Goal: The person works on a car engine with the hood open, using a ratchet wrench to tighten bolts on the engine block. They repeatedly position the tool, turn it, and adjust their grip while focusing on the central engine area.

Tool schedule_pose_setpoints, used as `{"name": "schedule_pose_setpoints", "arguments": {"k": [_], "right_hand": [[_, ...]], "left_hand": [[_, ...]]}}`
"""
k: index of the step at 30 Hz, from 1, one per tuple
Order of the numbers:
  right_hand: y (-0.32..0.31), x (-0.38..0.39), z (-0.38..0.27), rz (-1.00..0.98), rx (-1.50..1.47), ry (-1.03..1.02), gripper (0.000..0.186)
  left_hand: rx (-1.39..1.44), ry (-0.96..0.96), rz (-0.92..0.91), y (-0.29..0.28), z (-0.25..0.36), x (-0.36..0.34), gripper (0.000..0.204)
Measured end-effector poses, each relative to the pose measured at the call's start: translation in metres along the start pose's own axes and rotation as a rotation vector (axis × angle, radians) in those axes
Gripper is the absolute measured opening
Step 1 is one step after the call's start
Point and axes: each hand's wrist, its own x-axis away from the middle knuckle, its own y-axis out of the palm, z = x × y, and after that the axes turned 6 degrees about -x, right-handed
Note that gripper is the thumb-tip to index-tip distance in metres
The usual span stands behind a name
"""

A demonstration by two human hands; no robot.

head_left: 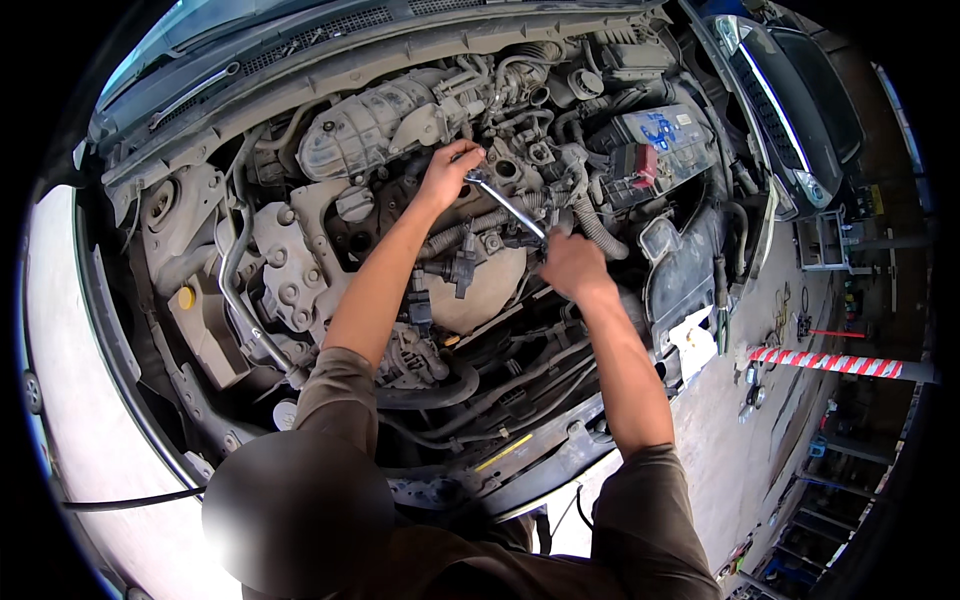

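Open engine bay [300, 250] fills the view under both hands, dusty grey, hoses and cables throughout. Concrete floor [740, 440] right of the right hand; second car [790, 100] parked beyond it, up right. Red-white striped barrier [830, 362] on the floor, well right of the hands. White fender [70, 400] far left of the left hand. Battery [655, 140] just up-right of the right hand. Intake manifold [370, 125] up-left of the left hand. Wrench [505, 203], chrome, spans between the hands, tilted. Left hand [447, 172] grips its upper end; right hand [570, 265] clenched on its lower end. Yellow cap [186, 297] far left.
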Motion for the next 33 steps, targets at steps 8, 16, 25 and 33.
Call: {"name": "schedule_pose_setpoints", "arguments": {"k": [8, 16, 25, 33], "right_hand": [[0.004, -0.023, 0.029, -0.438, -0.119, -0.033, 0.037], [0.027, -0.004, -0.024, -0.051, -0.229, -0.006, 0.035], [-0.007, -0.043, 0.026, 0.214, -0.067, 0.086, 0.025], [0.026, 0.027, -0.047, -0.298, -0.589, -0.194, 0.055]], "left_hand": [[-0.171, -0.058, -0.007, 0.027, 0.026, 0.012, 0.022], [-0.01, 0.1, 0.123, 0.01, -0.007, -0.003, 0.022], [-0.195, 0.039, 0.139, 0.032, 0.011, 0.011, 0.031], [0.026, 0.027, 0.154, 0.027, 0.002, 0.006, 0.019]]}}
